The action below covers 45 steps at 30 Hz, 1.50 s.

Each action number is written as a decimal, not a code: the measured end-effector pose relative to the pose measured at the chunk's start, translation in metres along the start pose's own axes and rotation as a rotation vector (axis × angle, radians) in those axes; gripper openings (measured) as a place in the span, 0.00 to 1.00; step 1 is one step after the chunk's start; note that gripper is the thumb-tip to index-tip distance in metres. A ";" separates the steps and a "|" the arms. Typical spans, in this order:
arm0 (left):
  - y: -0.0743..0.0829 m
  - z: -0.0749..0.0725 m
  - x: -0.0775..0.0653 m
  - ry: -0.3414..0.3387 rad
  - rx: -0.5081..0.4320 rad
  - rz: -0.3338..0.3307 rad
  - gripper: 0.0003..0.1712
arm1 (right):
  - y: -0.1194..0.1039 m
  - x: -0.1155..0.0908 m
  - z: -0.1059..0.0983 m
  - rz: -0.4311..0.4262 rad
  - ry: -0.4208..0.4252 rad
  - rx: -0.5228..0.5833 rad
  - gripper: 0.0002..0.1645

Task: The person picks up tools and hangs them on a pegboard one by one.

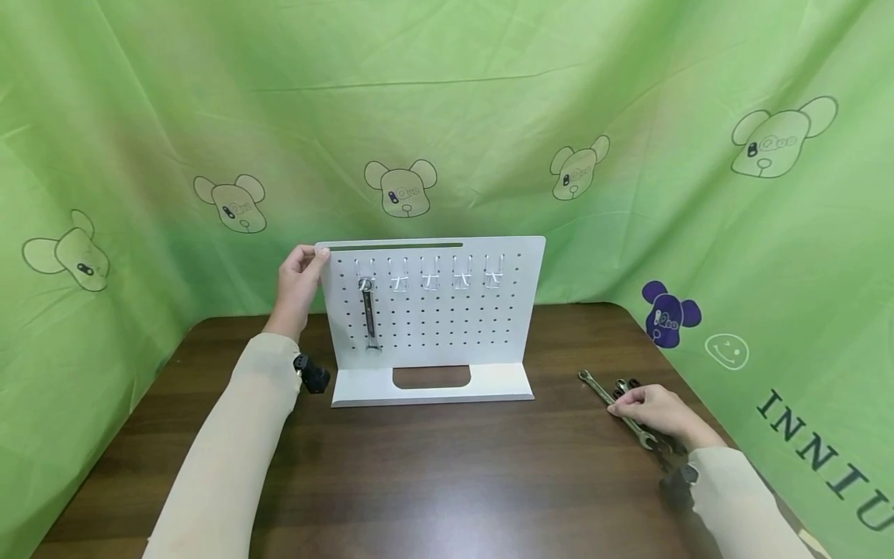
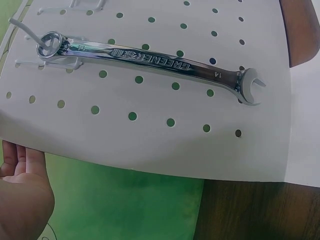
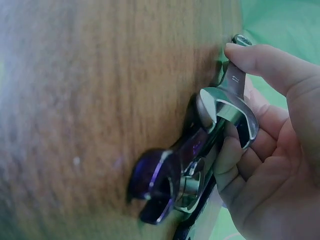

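Observation:
A white pegboard (image 1: 454,355) stands upright on its folded foot, and my left hand (image 1: 300,283) grips its upper left corner. From the leftmost hook hangs a shiny combination wrench (image 2: 145,59) marked 14, ring end up and open jaw down. To the right of the board, my right hand (image 1: 658,407) pinches another combination wrench (image 3: 235,82) between thumb and fingers around its shank. Its open end points toward the camera in the right wrist view. Under and beside that hand lie several more wrenches (image 3: 155,180), partly hidden by the hand in the head view.
Several white wire hooks (image 1: 430,281) line the upper part of the board, to the right of the hung wrench. Everything stands on a dark brown wooden table (image 1: 419,481). A green printed curtain (image 1: 447,116) encloses the table's back and sides.

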State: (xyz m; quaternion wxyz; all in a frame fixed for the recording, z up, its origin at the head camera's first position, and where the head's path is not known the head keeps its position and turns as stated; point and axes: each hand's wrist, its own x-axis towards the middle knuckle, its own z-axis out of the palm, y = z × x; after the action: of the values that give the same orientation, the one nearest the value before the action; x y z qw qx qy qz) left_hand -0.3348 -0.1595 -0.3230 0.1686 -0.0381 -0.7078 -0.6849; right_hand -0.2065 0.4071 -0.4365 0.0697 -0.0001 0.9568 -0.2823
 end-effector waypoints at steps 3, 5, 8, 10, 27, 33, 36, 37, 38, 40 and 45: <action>0.000 0.000 0.000 0.000 0.003 -0.001 0.11 | 0.000 0.000 0.000 -0.003 -0.002 0.004 0.14; 0.000 0.000 0.001 0.001 0.004 -0.003 0.10 | 0.001 0.001 0.000 -0.003 -0.002 0.007 0.14; 0.000 0.001 0.001 0.000 0.006 -0.005 0.08 | 0.003 0.001 0.000 -0.005 -0.008 0.018 0.14; 0.000 0.001 0.001 0.000 0.005 -0.008 0.08 | 0.003 0.002 0.000 -0.006 -0.017 0.032 0.15; 0.001 0.001 -0.001 -0.004 0.009 -0.018 0.11 | 0.001 -0.003 -0.001 -0.035 -0.068 0.113 0.14; 0.002 0.000 -0.001 -0.003 0.001 -0.010 0.09 | -0.012 -0.003 -0.002 -0.097 -0.103 0.169 0.15; 0.001 0.000 -0.001 -0.002 0.004 -0.006 0.08 | -0.021 -0.001 -0.003 -0.132 -0.124 0.186 0.15; 0.001 0.000 -0.001 -0.002 0.005 -0.006 0.08 | -0.024 -0.001 -0.003 -0.139 -0.127 0.188 0.15; 0.001 0.000 -0.001 -0.001 0.007 -0.005 0.08 | -0.026 0.000 -0.003 -0.150 -0.131 0.192 0.14; 0.001 -0.001 0.000 -0.001 0.008 -0.006 0.08 | -0.029 0.002 -0.002 -0.173 -0.129 0.193 0.13; 0.002 0.000 0.000 0.000 0.007 -0.011 0.10 | -0.033 0.006 -0.001 -0.239 -0.133 0.220 0.12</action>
State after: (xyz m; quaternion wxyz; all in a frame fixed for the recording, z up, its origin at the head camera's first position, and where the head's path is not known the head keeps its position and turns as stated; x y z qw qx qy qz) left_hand -0.3338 -0.1598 -0.3217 0.1649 -0.0335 -0.7103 -0.6835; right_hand -0.2140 0.3795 -0.4191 0.0983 -0.1246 0.9066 -0.3910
